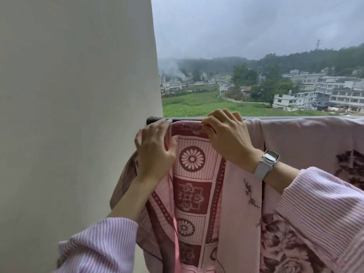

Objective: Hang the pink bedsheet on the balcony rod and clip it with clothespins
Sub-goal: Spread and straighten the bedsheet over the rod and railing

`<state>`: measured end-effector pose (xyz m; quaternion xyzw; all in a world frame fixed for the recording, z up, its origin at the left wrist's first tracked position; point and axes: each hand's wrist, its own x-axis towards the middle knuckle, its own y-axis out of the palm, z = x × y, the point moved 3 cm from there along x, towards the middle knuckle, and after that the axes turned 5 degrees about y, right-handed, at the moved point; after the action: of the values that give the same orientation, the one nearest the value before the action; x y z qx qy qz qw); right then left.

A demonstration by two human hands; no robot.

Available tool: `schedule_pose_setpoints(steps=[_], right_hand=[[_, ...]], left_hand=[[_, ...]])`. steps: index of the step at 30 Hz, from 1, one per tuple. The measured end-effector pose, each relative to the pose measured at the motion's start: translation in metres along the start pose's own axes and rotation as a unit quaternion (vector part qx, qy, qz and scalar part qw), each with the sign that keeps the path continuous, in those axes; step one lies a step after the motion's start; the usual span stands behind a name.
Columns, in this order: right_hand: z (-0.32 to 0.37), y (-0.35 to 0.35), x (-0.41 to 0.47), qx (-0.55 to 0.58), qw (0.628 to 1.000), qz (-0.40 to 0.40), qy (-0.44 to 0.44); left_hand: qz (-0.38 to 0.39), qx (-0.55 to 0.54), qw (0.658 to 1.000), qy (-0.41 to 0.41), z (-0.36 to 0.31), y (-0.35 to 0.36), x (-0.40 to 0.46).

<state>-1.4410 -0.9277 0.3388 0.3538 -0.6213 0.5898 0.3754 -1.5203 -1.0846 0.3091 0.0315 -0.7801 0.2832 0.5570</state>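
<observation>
Outside, past the balcony, lie green fields, white houses and a grey sky. On the left stands a big pale wall. The dark rod comes out from beside it and runs to the right.

The left hand has its fingers a little apart and holds the edge of the pink bedsheet just under the rod. The sheet is draped over the rod and hangs down in front of the person. The right hand pinches the top fold of the sheet right on the rod. A white watch sits on that wrist.

No clothespins show yet. To do this step well, I think both hands should pull the edge flat and even, so no part bunches up. Then a pin can bite the sheet and rod tight.
</observation>
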Motion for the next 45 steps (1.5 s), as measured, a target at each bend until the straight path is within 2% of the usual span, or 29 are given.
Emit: schedule_pose_setpoints(steps=[4, 9, 13, 18, 22, 25, 27, 28, 29, 32, 34, 36, 38, 40, 41, 43, 45], right_hand=[[-0.044, -0.036, -0.050, -0.090, 0.995, -0.028, 0.028], [-0.100, -0.073, -0.151, -0.173, 0.965, -0.016, 0.196], [-0.126, -0.100, -0.222, -0.207, 0.932, 0.002, 0.296], [-0.171, -0.142, -0.276, -0.211, 0.893, 0.002, 0.397], [-0.188, -0.142, -0.307, -0.161, 0.872, 0.091, 0.453], [-0.192, -0.136, -0.321, -0.125, 0.877, 0.106, 0.453], [-0.195, -0.131, -0.330, -0.086, 0.881, 0.117, 0.450], [-0.196, -0.128, -0.333, -0.068, 0.883, 0.130, 0.446], [-0.196, -0.126, -0.336, -0.056, 0.884, 0.140, 0.442], [-0.193, -0.129, -0.347, -0.020, 0.907, 0.136, 0.399], [-0.181, -0.134, -0.356, -0.002, 0.933, 0.119, 0.338], [-0.165, -0.135, -0.365, 0.032, 0.945, 0.142, 0.293], [-0.147, -0.130, -0.374, 0.099, 0.928, 0.213, 0.288], [-0.130, -0.120, -0.383, 0.164, 0.895, 0.282, 0.304], [-0.125, -0.116, -0.386, 0.191, 0.882, 0.294, 0.316], [-0.124, -0.117, -0.387, 0.194, 0.874, 0.272, 0.352], [-0.133, -0.124, -0.383, 0.156, 0.886, 0.243, 0.363]], left_hand=[[0.024, -0.024, 0.992, 0.122, -0.055, 0.030, -0.028], [0.086, -0.093, 0.988, 0.094, -0.109, 0.080, -0.081], [0.151, -0.088, 0.976, 0.127, -0.157, 0.115, -0.123], [0.163, -0.125, 0.978, 0.026, -0.185, 0.132, -0.153], [0.176, -0.135, 0.973, -0.055, -0.208, 0.147, -0.177], [0.166, -0.101, 0.960, -0.201, -0.209, 0.165, -0.190], [0.161, -0.113, 0.922, -0.334, -0.206, 0.174, -0.197], [0.151, -0.130, 0.904, -0.377, -0.205, 0.176, -0.200], [0.141, -0.136, 0.902, -0.384, -0.207, 0.176, -0.202], [0.132, -0.115, 0.938, -0.301, -0.231, 0.162, -0.212], [0.127, -0.146, 0.946, -0.259, -0.256, 0.146, -0.219], [0.094, -0.160, 0.958, -0.218, -0.278, 0.127, -0.221], [0.068, -0.169, 0.966, -0.184, -0.293, 0.110, -0.216], [0.063, -0.167, 0.973, -0.144, -0.305, 0.099, -0.205], [0.059, -0.169, 0.976, -0.121, -0.310, 0.094, -0.197], [0.046, -0.196, 0.973, -0.114, -0.315, 0.086, -0.179], [0.026, -0.229, 0.960, -0.162, -0.310, 0.081, -0.161]])
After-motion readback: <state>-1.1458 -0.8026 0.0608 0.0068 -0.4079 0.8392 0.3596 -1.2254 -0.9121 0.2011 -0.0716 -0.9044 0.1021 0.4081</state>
